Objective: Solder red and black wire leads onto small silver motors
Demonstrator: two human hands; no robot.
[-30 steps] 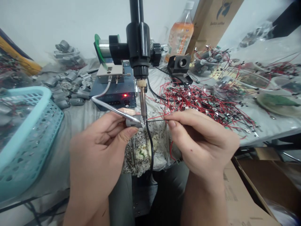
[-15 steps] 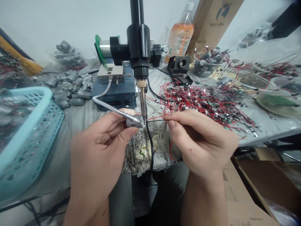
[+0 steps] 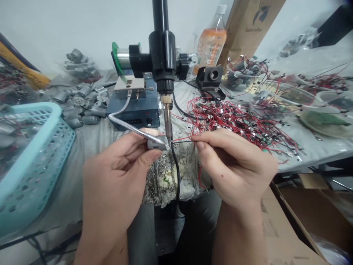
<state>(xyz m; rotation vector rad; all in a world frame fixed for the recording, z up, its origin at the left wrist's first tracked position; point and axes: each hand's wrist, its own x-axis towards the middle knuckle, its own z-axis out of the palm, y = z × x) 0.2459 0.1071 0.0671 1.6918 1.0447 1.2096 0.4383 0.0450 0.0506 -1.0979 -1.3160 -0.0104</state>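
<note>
Little has been shifted since the first frame: the right hand (image 3: 234, 173) has been drawn very slightly leftward, the red light seen on the blue box (image 3: 129, 119) a second ago is no longer lit, and the left hand (image 3: 114, 176) has been kept almost in place.

By the left grip a grey motor (image 3: 153, 145) is grasped, pinched between the thumb below and the fingers behind. It is held on its side just beyond the fingertips, its free end turned to the right, out of the grip and toward the soldering iron (image 3: 167, 117). That end is brought right beside the iron's downward tip; whether they are touching cannot be told. Across the motor's upper side, as seen from above, a metal feed tube (image 3: 129, 129) is passed, its nozzle ending beside the same tip.

By the right grip, closed between thumb and forefinger, a red wire (image 3: 182, 138) and a black wire (image 3: 182, 142) are pinched. Their visible lengths are stretched leftward from the fingertips to the iron's tip, in the gap between the two hands. Behind the right hand, a heap of wires (image 3: 231, 117) is spread on the table (image 3: 92, 147).
</note>
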